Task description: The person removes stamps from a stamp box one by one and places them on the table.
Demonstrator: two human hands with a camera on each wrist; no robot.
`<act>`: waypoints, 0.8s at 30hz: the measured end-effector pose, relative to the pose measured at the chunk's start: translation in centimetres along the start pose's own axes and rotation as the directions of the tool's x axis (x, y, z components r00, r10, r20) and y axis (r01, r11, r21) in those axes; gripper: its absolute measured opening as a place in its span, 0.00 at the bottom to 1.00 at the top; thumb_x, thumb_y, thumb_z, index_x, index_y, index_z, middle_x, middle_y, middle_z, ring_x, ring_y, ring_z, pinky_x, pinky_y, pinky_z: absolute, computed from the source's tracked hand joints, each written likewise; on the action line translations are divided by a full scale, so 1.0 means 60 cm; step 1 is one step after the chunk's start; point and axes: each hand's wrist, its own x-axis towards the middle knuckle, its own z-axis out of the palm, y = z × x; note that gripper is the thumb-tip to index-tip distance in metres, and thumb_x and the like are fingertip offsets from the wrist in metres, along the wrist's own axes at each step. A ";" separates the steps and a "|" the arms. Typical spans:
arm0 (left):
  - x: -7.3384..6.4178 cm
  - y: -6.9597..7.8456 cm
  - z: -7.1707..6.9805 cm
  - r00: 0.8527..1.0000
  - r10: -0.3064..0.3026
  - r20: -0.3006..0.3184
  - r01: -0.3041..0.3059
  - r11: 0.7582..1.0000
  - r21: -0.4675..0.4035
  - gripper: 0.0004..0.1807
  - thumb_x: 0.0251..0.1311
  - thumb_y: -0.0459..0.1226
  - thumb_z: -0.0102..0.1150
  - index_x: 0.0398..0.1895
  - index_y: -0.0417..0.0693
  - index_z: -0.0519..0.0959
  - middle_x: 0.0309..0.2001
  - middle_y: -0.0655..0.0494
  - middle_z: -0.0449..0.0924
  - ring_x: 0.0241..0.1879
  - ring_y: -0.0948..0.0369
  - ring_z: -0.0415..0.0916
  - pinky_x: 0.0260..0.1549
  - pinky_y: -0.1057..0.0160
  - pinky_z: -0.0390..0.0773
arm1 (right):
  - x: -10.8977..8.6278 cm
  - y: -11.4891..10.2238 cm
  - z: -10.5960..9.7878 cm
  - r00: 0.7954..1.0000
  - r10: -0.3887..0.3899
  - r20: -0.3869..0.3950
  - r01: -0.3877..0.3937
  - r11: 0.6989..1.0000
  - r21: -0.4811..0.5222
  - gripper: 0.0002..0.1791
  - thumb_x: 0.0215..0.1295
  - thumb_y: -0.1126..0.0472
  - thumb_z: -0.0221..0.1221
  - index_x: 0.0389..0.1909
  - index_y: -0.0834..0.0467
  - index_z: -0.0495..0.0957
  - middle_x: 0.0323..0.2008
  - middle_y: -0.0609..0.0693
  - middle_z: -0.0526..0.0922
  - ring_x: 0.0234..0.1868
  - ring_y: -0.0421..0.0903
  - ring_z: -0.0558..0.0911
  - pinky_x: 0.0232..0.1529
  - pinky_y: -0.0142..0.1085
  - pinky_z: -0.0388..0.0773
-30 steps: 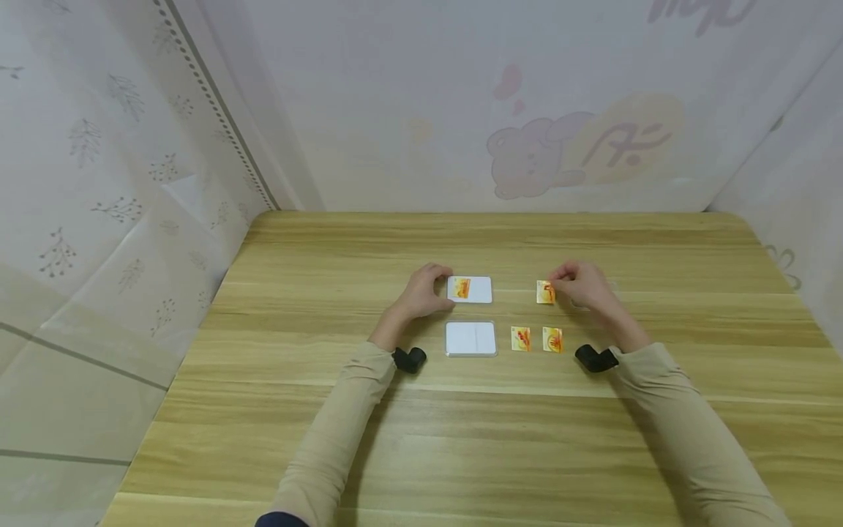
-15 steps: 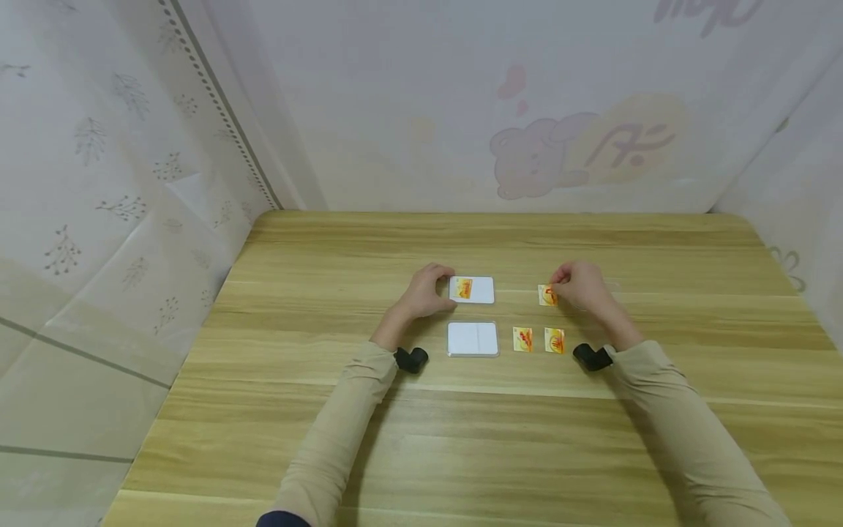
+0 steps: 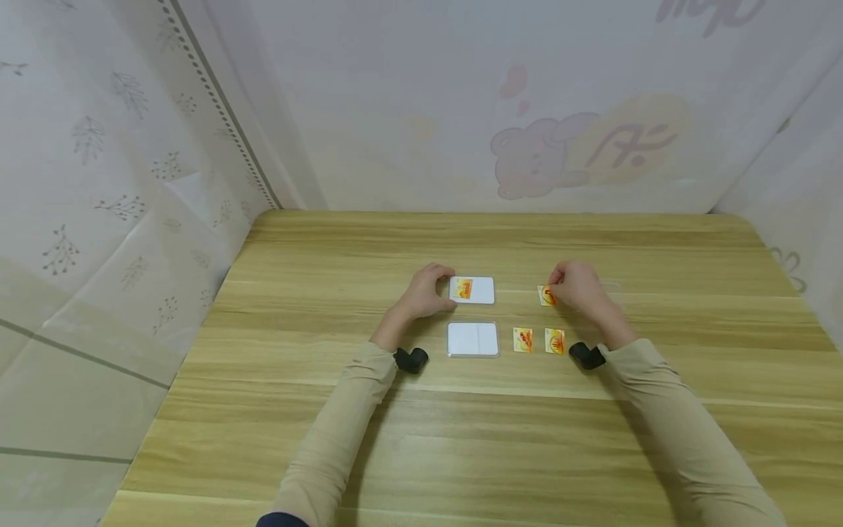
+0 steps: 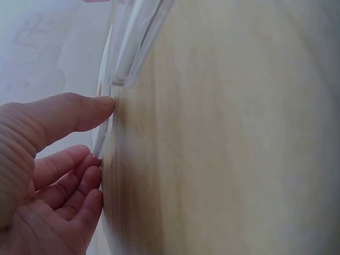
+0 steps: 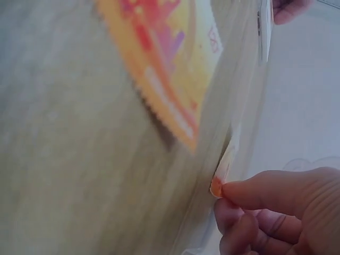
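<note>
My left hand [image 3: 423, 291] grips the left end of a flat clear case with a white insert [image 3: 484, 290], thumb on the near edge and fingers on the far one. An orange-yellow postage stamp [image 3: 463, 288] lies on that insert. In the left wrist view the thumb presses the rim of the case [image 4: 103, 127]. To the right, my right hand [image 3: 579, 287] pinches another stamp [image 3: 544, 295] by its right side. The right wrist view shows this stamp [image 5: 227, 159] between thumb and forefinger, tilted at the tabletop; its pinched corner is partly hidden.
A second clear case with a white insert [image 3: 473, 339] lies nearer me. Two more stamps [image 3: 523, 339] lie on the wooden table [image 3: 461, 439] to its right. A faint transparent piece [image 3: 612, 287] lies beyond my right hand. Printed curtains [image 3: 395, 110] stand behind the table.
The right hand and wrist have shifted slightly leftward, and the pinched stamp has turned a little. The left hand stays on the case.
</note>
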 end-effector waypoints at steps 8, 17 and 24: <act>-0.001 -0.001 0.000 1.000 0.017 0.001 -0.017 1.000 -0.015 0.31 0.46 0.32 0.69 0.56 0.33 0.72 0.54 0.42 0.72 0.55 0.50 0.67 0.58 0.55 0.65 | 0.002 -0.002 0.001 1.000 -0.015 0.004 0.015 0.999 -0.045 0.00 0.50 0.73 0.56 0.24 0.68 0.74 0.22 0.56 0.75 0.25 0.51 0.72 0.27 0.39 0.68; -0.003 0.003 -0.002 1.000 0.022 0.002 -0.022 1.000 -0.017 0.31 0.46 0.31 0.69 0.56 0.32 0.72 0.54 0.41 0.72 0.55 0.49 0.67 0.58 0.55 0.65 | -0.001 -0.023 0.002 0.997 -0.063 -0.051 0.062 0.998 -0.011 0.04 0.55 0.72 0.55 0.29 0.70 0.76 0.25 0.60 0.78 0.28 0.54 0.77 0.31 0.44 0.74; -0.003 0.006 -0.003 1.000 0.015 0.005 -0.015 1.000 -0.015 0.31 0.46 0.31 0.69 0.56 0.32 0.71 0.55 0.41 0.71 0.56 0.49 0.66 0.59 0.55 0.64 | 0.004 -0.046 0.007 0.996 -0.077 -0.040 0.079 0.995 0.066 0.04 0.56 0.71 0.56 0.30 0.70 0.76 0.25 0.59 0.78 0.26 0.51 0.76 0.28 0.37 0.72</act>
